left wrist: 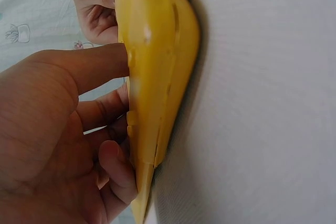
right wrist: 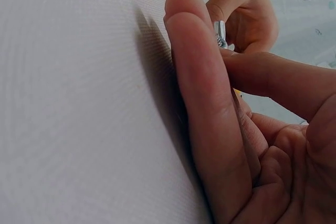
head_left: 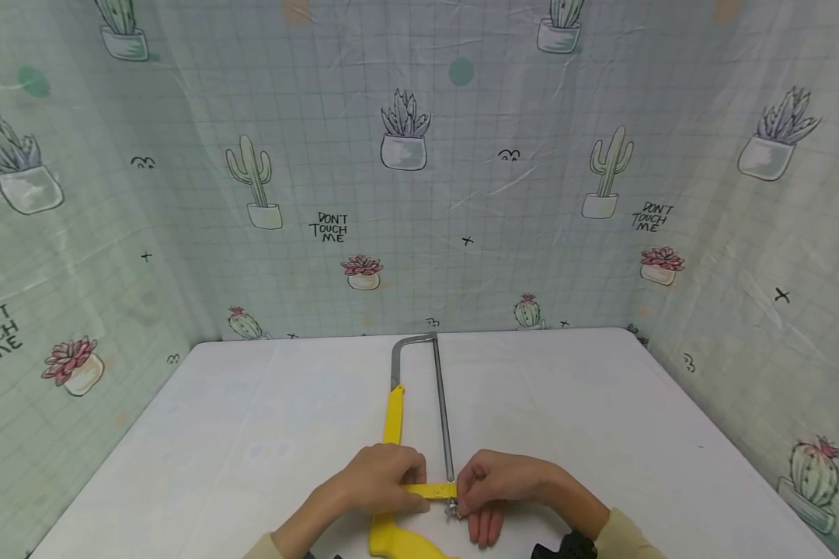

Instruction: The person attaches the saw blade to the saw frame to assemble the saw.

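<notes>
A hacksaw [head_left: 394, 419] with a yellow handle and a grey metal front bow lies on the white table, its bow pointing away from me. Its straight blade [head_left: 443, 411] runs along the right side. My left hand [head_left: 384, 477] grips the yellow crosspiece [head_left: 433, 491] at the near end of the blade, thumb on the near side. Below the crosspiece sits a silver wing nut [head_left: 452, 510], and the thumb and index finger of my right hand [head_left: 503, 481] pinch at it. The other right fingers extend low beside the tabletop. Fingers partly hide the nut in the right wrist view.
The white table [head_left: 566, 404] spreads out around the saw. Behind it and along both sides hangs a pale cloth [head_left: 461, 178] printed with cacti and potted plants. A black device [head_left: 566, 546] is at my right wrist.
</notes>
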Available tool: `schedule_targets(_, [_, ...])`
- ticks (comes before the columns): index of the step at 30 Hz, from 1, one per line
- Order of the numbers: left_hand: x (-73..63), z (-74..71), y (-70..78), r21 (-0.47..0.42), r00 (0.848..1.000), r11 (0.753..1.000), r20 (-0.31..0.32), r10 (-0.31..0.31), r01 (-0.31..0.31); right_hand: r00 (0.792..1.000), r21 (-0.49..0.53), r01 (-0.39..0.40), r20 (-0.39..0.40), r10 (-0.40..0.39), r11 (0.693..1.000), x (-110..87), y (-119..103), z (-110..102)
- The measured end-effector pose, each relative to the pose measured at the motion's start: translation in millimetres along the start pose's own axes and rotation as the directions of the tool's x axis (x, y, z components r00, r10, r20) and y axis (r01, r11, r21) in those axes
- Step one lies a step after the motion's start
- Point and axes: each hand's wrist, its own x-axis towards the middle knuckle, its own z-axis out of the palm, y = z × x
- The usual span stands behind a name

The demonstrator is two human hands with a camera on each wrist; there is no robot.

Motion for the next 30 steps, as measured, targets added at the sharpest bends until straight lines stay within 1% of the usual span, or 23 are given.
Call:
schedule_targets(11, [-0.7,0.0,-1.3,-0.002,1.000,1.000,-0.006,0.007,-0.007,1.000,-0.003,-0.009,-0.008,0.009,1.000,0.6,-1.9,0.9])
schedule_targets(30, [0.7,2.1,-2.0,-0.002,1.000,1.000,-0.002,0.000,0.000,1.000,-0.011,0.001,-0.020,-0.001,1.000,-0.5,-1.1,1.8])
